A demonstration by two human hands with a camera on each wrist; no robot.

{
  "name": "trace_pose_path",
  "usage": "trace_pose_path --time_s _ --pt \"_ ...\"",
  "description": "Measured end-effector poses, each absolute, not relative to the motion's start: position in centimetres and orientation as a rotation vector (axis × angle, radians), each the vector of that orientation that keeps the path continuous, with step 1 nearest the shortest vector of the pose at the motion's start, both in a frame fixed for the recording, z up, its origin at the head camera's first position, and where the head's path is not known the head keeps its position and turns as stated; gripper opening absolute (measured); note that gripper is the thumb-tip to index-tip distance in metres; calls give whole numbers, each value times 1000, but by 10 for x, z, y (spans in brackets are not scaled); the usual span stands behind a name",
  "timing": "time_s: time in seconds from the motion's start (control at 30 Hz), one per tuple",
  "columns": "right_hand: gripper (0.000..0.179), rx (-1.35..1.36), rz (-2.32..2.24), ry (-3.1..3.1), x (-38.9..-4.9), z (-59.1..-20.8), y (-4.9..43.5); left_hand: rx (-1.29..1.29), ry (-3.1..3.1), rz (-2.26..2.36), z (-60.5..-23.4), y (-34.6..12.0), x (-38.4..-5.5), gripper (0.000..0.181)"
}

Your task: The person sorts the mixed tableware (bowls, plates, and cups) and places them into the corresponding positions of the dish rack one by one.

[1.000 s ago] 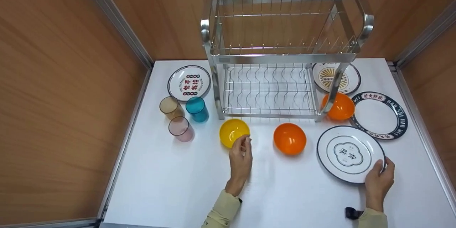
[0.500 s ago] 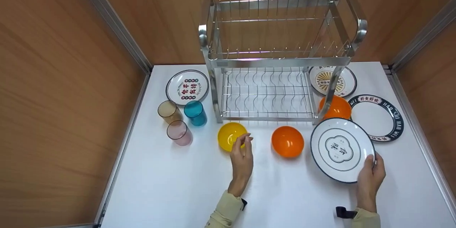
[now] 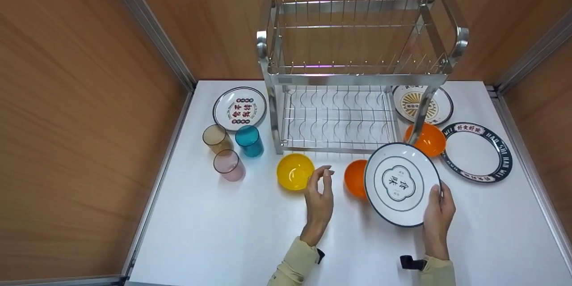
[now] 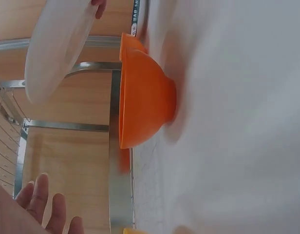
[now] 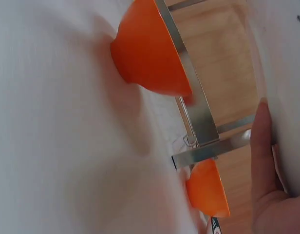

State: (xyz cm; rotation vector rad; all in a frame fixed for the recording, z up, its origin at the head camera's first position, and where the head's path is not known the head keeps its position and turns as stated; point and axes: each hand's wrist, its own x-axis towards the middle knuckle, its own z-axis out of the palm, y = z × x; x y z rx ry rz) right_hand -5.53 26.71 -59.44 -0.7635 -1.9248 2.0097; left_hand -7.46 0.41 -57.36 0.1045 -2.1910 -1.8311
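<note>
My right hand (image 3: 439,214) grips the right rim of a white plate (image 3: 402,185) with a dark blue edge and a flower-shaped emblem. The plate is raised and tilted above the table, covering part of an orange bowl (image 3: 355,178). In the right wrist view a finger (image 5: 262,146) lies along the plate's underside. My left hand (image 3: 319,201) hovers between a yellow bowl (image 3: 295,171) and that orange bowl, holding nothing. Its fingers (image 4: 39,197) are loosely bent in the left wrist view.
A two-tier steel dish rack (image 3: 357,79) stands at the back. On its left are a plate (image 3: 239,108) and brown (image 3: 217,138), teal (image 3: 249,141) and pink glasses (image 3: 229,165). Rightward lie a second orange bowl (image 3: 430,141), a sun-patterned plate (image 3: 440,103) and a dark-rimmed plate (image 3: 473,152).
The right hand has lifted the white plate and carried it left, over the front orange bowl's edge. My left hand has shifted slightly right, away from the yellow bowl.
</note>
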Motion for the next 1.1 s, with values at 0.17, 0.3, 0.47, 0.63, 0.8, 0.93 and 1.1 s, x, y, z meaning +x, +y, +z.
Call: trace_pose_path --time_s 0.17,0.3,0.47,0.63,0.8,0.93,1.1 --pt "52 -699 2065 -1931 -59 -592 248 69 -2203 -1895 -568 15 -71 36" --pt "51 -641 2054 -1969 -63 -589 233 35 -2207 -2034 -564 25 -68 48" --pt "50 -600 2049 -2005 -67 -589 217 -84 -2172 -2262 -561 32 -66 59" --pt "48 -578 2057 -2011 -69 -594 206 -76 -2031 -2486 -558 35 -60 59" --pt "43 -541 2014 -2065 -66 -576 195 -22 -1896 -2571 -556 38 -55 57" --pt "44 -511 1988 -2102 -64 -563 188 -39 -1922 -2507 -557 38 -52 52" --pt "43 -529 1945 -2131 -66 -564 187 -110 -1991 -2382 -557 36 -50 49"
